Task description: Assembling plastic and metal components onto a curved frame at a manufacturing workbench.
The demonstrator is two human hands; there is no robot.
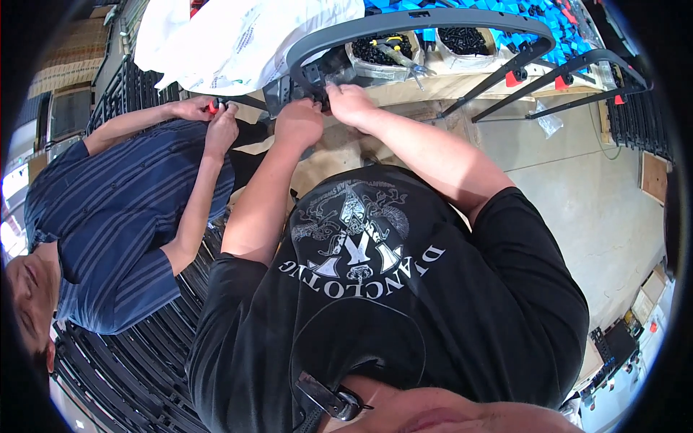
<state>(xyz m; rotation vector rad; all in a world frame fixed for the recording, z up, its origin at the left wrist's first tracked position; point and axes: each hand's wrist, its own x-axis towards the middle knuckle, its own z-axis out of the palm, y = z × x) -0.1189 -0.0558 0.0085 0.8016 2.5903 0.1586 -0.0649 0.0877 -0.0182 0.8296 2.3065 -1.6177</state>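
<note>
A bent black tube frame point(339, 30) arcs over the far side of the workbench. At its left end, by a dark bracket point(312, 74), both of my hands are close together. My left hand point(298, 123) is closed, with its fingers curled at the lower side of the bracket; whatever they grip is hidden. Just to its right, my right hand point(351, 105) has thumb and fingers pinched together against the dark parts there, and I cannot make out what is between them. A dark plate with holes point(280, 92) shows beyond my left hand.
Two boxes of small black parts point(377, 70) point(465, 62) stand beyond my hands; yellow-handled pliers point(394, 48) lie on one. Blue pieces point(567, 32) and white sheeting point(231, 43) lie behind. Another black frame point(577, 63) is at right. A co-worker's hands point(222, 128) hold something red at left.
</note>
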